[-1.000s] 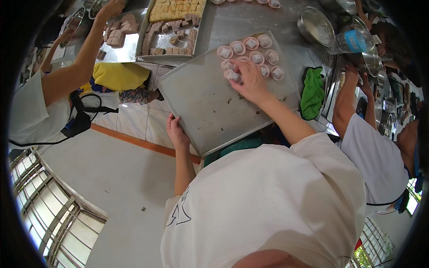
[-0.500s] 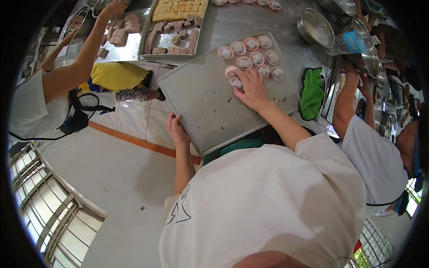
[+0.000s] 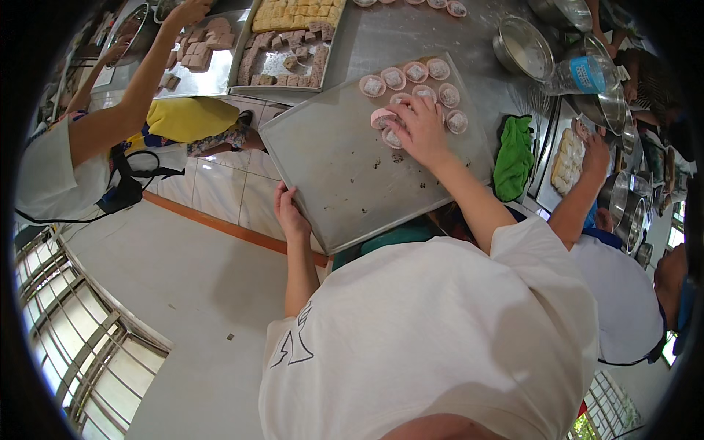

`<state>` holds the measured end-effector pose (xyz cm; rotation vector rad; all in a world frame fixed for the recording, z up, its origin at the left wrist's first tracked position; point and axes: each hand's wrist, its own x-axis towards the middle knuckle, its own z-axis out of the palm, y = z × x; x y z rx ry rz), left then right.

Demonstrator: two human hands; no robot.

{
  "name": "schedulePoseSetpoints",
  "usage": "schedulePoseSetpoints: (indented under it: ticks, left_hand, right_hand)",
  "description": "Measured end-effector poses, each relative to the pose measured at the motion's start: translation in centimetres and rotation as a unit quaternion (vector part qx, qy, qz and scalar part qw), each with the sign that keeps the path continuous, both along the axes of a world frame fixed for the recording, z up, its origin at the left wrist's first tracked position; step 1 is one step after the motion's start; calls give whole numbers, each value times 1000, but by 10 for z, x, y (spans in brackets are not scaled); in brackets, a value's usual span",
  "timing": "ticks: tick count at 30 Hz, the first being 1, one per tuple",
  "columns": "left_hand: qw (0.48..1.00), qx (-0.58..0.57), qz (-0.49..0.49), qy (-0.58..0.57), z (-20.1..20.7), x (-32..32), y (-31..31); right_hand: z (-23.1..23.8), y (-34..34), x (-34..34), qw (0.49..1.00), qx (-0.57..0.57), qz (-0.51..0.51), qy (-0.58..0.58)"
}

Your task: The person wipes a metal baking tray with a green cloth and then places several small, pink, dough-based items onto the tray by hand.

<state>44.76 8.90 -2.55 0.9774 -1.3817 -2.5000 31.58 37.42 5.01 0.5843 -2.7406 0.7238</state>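
Observation:
A large metal baking tray (image 3: pixel 323 187) lies tilted in front of me, its near edge close to my body. My left hand (image 3: pixel 291 211) is closed on the tray's left edge. Small sugar-dusted cakes in pink paper cups (image 3: pixel 392 77) stand grouped at the tray's far right. Over the near left of this group is my right hand (image 3: pixel 422 132), its fingers bent around one cake in a pink paper cup (image 3: pixel 381 118), which is tipped on its side. Another cupped cake (image 3: pixel 391 137) sits just under the thumb. The palm hides parts of the cups behind it.
More cupped cakes (image 3: pixel 414 2) line the far table edge. Left of them stands a pan of yellow and brown cake squares (image 3: pixel 282 55). A green cloth (image 3: pixel 512 158), steel bowl (image 3: pixel 523 48) and plastic bottle (image 3: pixel 583 73) lie right. Co-workers' arms (image 3: pixel 132 103) reach in both sides.
My right hand has shifted slightly away from me and right, and the near cupped cake is more exposed. At right, a co-worker's arm moved, uncovering a tray of pale pastry. My left hand stays put.

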Motion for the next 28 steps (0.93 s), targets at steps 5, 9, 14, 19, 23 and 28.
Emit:
schedulePoseSetpoints:
  ticks: [5,9,14,19,23,28]
  left_hand:
    - [1000,6,5,-19,11,-1,2]
    - [999,-3,22,-24,12,-1,3]
    - [1000,-4,-1,2,11,3,1]
    - [1000,-8,10,-5,8,3,2]
    - [999,-33,9,-3,-6,6,-6]
    - [1000,1,-3,-6,6,-5,0]
  right_hand:
    - [9,0,-26,998,11,45,-31]
    - [9,-5,-38,998,28,42,-48]
    - [3,-7,-47,999,28,16,-33]
    - [3,1,-50,1000,-15,-4,-8]
    - [7,27,-77,997,-9,-79,14]
    - [-8,98,-168,973,-86,-213,-14]
